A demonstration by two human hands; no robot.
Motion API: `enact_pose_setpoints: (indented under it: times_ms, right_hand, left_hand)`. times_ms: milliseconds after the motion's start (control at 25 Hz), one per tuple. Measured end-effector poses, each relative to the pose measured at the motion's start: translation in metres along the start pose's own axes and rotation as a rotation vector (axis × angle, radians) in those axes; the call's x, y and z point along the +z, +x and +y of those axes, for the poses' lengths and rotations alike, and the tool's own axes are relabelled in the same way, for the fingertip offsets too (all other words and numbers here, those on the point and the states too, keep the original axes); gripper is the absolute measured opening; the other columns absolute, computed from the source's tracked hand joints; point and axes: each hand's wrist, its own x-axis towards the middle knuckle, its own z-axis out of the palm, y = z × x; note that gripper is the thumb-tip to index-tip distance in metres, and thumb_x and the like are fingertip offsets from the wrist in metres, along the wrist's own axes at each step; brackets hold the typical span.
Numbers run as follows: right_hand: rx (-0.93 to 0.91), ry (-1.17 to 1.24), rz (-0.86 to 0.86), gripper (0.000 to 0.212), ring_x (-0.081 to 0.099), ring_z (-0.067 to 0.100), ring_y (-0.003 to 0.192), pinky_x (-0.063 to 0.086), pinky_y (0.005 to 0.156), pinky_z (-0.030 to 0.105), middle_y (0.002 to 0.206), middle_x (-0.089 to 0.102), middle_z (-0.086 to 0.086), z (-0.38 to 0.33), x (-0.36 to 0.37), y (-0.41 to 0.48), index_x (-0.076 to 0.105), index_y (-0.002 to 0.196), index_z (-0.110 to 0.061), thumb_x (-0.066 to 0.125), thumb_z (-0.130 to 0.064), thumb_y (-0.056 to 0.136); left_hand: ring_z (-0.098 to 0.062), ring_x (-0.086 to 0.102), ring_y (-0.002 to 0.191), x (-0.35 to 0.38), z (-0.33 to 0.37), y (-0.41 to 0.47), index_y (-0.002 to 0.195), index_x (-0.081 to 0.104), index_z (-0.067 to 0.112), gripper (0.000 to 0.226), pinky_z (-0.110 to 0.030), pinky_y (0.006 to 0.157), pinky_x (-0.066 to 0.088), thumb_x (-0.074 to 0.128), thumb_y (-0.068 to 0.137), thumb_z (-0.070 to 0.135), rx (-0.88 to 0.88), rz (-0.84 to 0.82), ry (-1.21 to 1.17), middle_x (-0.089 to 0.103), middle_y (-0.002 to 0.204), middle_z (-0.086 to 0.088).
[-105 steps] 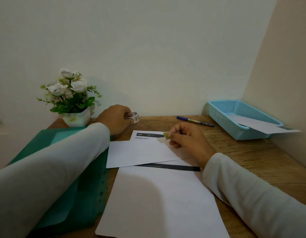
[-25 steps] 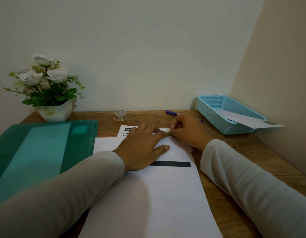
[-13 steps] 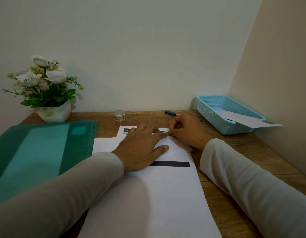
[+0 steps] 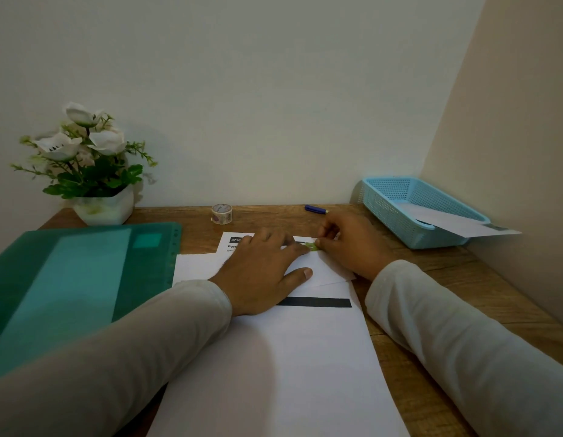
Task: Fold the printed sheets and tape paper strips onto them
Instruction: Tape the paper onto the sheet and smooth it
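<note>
change: tape roll (image 4: 222,213) is out of the left hand (image 4: 261,272) and now sits on the surface (image 4: 431,279) behind the sheet; left hand has come down onto the folded sheet (image 4: 321,272)
left hand: flat and spread, palm down, gripping nothing, pinning the fold; forefinger reaches to the strip
right hand (image 4: 352,244): fingertips closed on the small green strip (image 4: 311,246), at the sheet's far edge; over the last half second barely any shift
strip: on the sheet's far edge, between the two hands; can't tell if it is stuck yet
meaning: fold looks done, this is the stick-down step, likely pressing next
stack: next sheet (image 4: 274,373) with black bar lies under the folded one, nearer the person, not yet folded
left of sheet: green folder (image 4: 69,279), edge touching the papers; flower pot (image 4: 105,209) beyond it
right of sheet: blue basket (image 4: 400,200) with one finished paper sticking out; pen (image 4: 316,209) behind the right hand
in the way: nothing blocks the sheet; own hands hide most of the strip
</note>
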Motion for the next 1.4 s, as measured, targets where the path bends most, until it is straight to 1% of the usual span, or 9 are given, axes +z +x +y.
enact_pose_setpoints:
  times_ms: [120, 240, 360, 440, 760, 920, 1040, 1280, 1400]
  right_hand:
    - [-0.153, -0.184, -0.053, 0.015, 0.062, 0.011, 0.099, 0.052, 0.09, 0.027, 0.111, 0.07, -0.004, 0.001, 0.0, -0.004, 0.073, 0.105, -0.023, 0.063, -0.014, 0.099]
    - [-0.258, -0.392, -0.093, 0.025, 0.059, 0.016, 0.109, 0.051, 0.091, 0.028, 0.131, 0.058, -0.003, 0.001, -0.001, -0.011, 0.07, 0.123, -0.025, 0.058, -0.016, 0.102]
    - [-0.35, -0.481, -0.081, 0.03, 0.059, 0.017, 0.108, 0.054, 0.086, 0.032, 0.134, 0.056, -0.005, -0.001, -0.002, -0.017, 0.067, 0.129, -0.027, 0.057, -0.018, 0.102]
    - [-0.381, -0.495, -0.11, 0.032, 0.06, 0.016, 0.112, 0.053, 0.091, 0.033, 0.134, 0.059, -0.004, -0.001, -0.003, -0.017, 0.067, 0.131, -0.026, 0.056, -0.016, 0.102]
    - [-0.309, -0.566, -0.076, 0.034, 0.061, 0.019, 0.109, 0.054, 0.092, 0.035, 0.13, 0.06, 0.001, -0.006, 0.005, -0.016, 0.06, 0.138, -0.026, 0.051, -0.026, 0.105]
    - [-0.312, -0.58, -0.106, 0.042, 0.058, 0.02, 0.115, 0.048, 0.089, 0.029, 0.135, 0.055, 0.002, -0.005, 0.006, -0.019, 0.049, 0.15, -0.033, 0.048, -0.032, 0.107]
    - [-0.339, -0.552, -0.123, 0.045, 0.057, 0.018, 0.11, 0.05, 0.087, 0.028, 0.131, 0.054, 0.001, -0.003, 0.003, -0.022, 0.045, 0.152, -0.038, 0.047, -0.033, 0.108]
    - [-0.307, -0.422, -0.125, 0.042, 0.051, 0.016, 0.127, 0.047, 0.104, 0.031, 0.143, 0.053, -0.006, 0.004, -0.004, -0.035, 0.05, 0.148, -0.039, 0.047, -0.03, 0.107]
    - [-0.298, -0.428, -0.117, 0.043, 0.048, 0.017, 0.131, 0.047, 0.106, 0.034, 0.149, 0.049, -0.006, 0.003, -0.001, -0.037, 0.047, 0.149, -0.04, 0.044, -0.032, 0.107]
  left_hand:
    - [-0.017, 0.032, 0.137, -0.003, 0.001, -0.002, 0.153, 0.035, 0.032, 0.061, -0.044, 0.115, 0.031, 0.028, 0.101, 0.063, -0.005, -0.005, -0.016, 0.037, 0.153, 0.006]
    - [-0.017, 0.031, 0.139, -0.005, 0.004, -0.003, 0.154, 0.035, 0.026, 0.065, -0.043, 0.117, 0.03, 0.031, 0.1, 0.062, -0.029, -0.009, -0.032, 0.036, 0.155, 0.005]
    - [-0.017, 0.031, 0.139, -0.006, 0.005, -0.003, 0.154, 0.035, 0.024, 0.065, -0.043, 0.118, 0.029, 0.031, 0.1, 0.062, -0.033, -0.012, -0.033, 0.036, 0.155, 0.005]
    - [-0.017, 0.032, 0.138, -0.006, 0.005, -0.003, 0.153, 0.036, 0.024, 0.065, -0.043, 0.117, 0.03, 0.031, 0.1, 0.062, -0.027, -0.007, -0.035, 0.037, 0.154, 0.005]
    - [-0.018, 0.031, 0.14, -0.006, 0.005, -0.003, 0.154, 0.036, 0.025, 0.066, -0.044, 0.118, 0.029, 0.03, 0.1, 0.063, -0.035, -0.017, -0.03, 0.036, 0.156, 0.004]
    - [-0.018, 0.031, 0.14, -0.006, 0.006, -0.004, 0.154, 0.034, 0.025, 0.066, -0.044, 0.119, 0.028, 0.031, 0.1, 0.063, -0.041, -0.028, -0.034, 0.035, 0.156, 0.004]
    - [-0.018, 0.032, 0.14, -0.007, 0.007, -0.003, 0.154, 0.034, 0.025, 0.065, -0.044, 0.118, 0.029, 0.031, 0.1, 0.063, -0.046, -0.026, -0.037, 0.037, 0.155, 0.004]
    - [-0.017, 0.029, 0.142, -0.009, 0.008, -0.003, 0.155, 0.033, 0.025, 0.066, -0.044, 0.12, 0.027, 0.032, 0.1, 0.062, -0.061, -0.053, -0.034, 0.034, 0.157, 0.004]
    - [-0.017, 0.03, 0.141, -0.008, 0.006, -0.003, 0.154, 0.033, 0.025, 0.066, -0.044, 0.119, 0.028, 0.031, 0.101, 0.062, -0.054, -0.048, -0.033, 0.034, 0.157, 0.005]
